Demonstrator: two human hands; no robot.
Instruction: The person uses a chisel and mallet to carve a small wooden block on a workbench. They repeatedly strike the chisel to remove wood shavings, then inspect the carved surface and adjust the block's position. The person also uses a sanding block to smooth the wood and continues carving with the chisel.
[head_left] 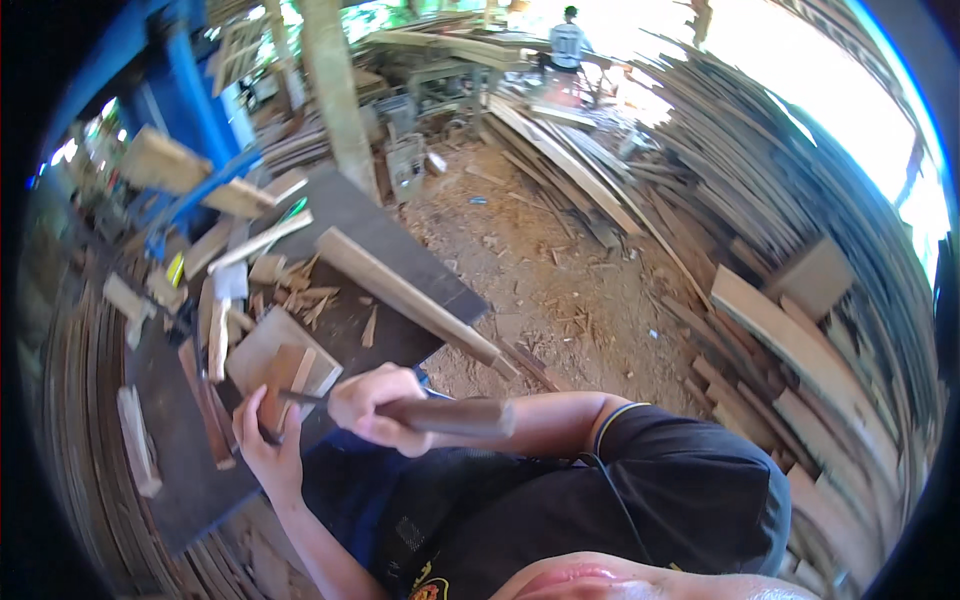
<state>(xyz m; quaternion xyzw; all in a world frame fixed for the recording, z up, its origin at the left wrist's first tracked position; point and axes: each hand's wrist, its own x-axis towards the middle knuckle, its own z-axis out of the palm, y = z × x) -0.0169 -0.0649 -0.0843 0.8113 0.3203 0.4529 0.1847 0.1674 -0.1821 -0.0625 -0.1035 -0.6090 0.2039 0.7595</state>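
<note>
My left hand [270, 440] grips a reddish-brown wooden block [285, 375] at the near part of the dark worktop [175, 470], with a pale square board [255, 350] just behind it. My right hand [385, 408] is closed on a wooden-handled tool [465, 418]; its thin dark blade points left to the block, and whether it touches is unclear. A long plank [395, 290] lies along the worktop's right side. Small offcuts [305, 290] and several sticks are scattered beyond the board.
A blue machine frame [190, 90] stands at back left beside a post [335, 90]. Stacked boards [800, 350] line the right, more planks [560, 170] lie behind. Sawdust covers the dirt floor [540, 300]. A person [567, 45] is at work far back.
</note>
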